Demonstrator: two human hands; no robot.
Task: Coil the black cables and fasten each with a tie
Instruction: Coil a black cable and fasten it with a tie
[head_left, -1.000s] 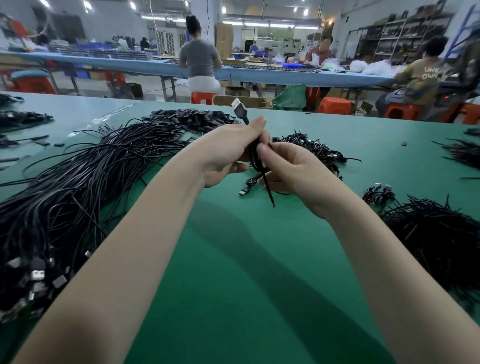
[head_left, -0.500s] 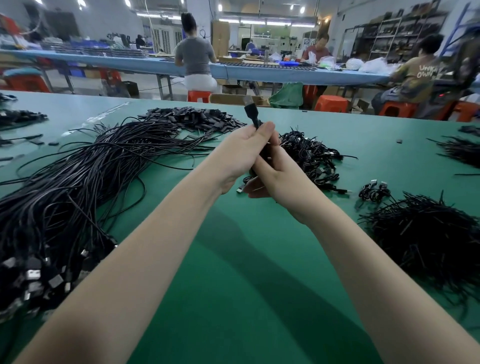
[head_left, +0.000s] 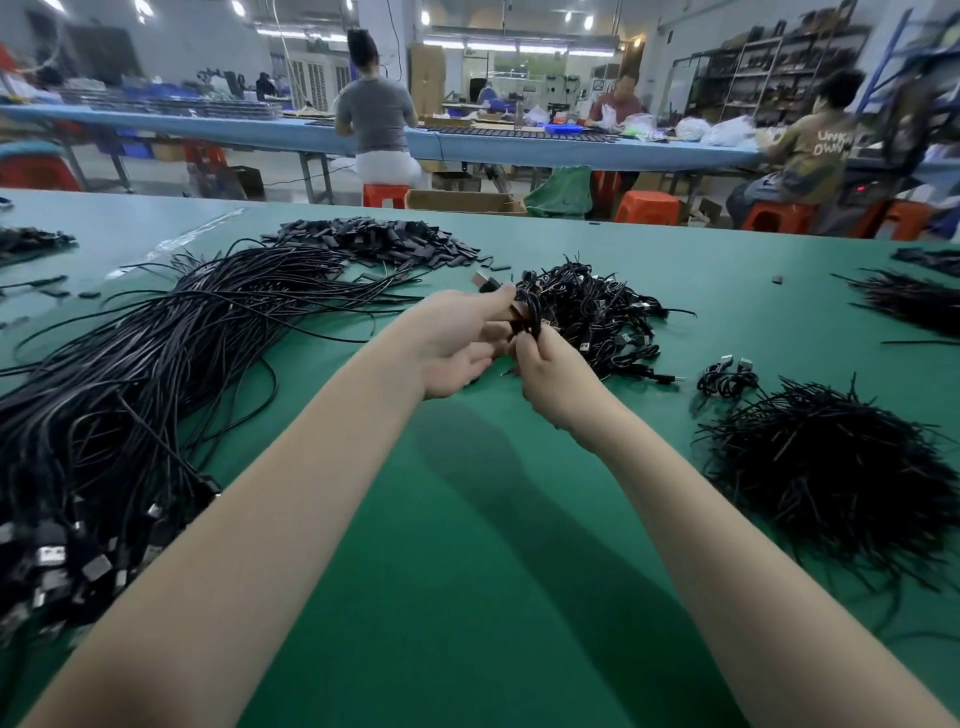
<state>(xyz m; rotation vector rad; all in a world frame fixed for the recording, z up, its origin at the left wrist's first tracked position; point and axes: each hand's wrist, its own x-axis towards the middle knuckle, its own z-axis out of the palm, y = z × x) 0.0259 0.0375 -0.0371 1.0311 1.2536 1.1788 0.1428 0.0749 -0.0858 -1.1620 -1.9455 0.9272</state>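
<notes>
My left hand (head_left: 457, 343) holds a small coiled black cable (head_left: 525, 312) between thumb and fingers, above the green table; its plug (head_left: 488, 283) sticks out to the upper left. My right hand (head_left: 550, 374) pinches the lower part of the same coil from below. Just behind the hands lies a heap of coiled, tied cables (head_left: 597, 312). A big bundle of loose uncoiled cables (head_left: 135, 374) spreads across the left side. A pile of black ties (head_left: 831, 462) sits at the right.
Two coiled cables (head_left: 727, 376) lie apart between the heap and the ties. A mound of small black flat pieces (head_left: 374, 241) sits at the back. More ties (head_left: 914, 296) lie far right. People sit at a blue bench (head_left: 467, 143) beyond the green table (head_left: 467, 519).
Both hands moved away from me with the coil, toward the heap of tied cables. The loose tie end seen hanging below the hands a second ago no longer shows.
</notes>
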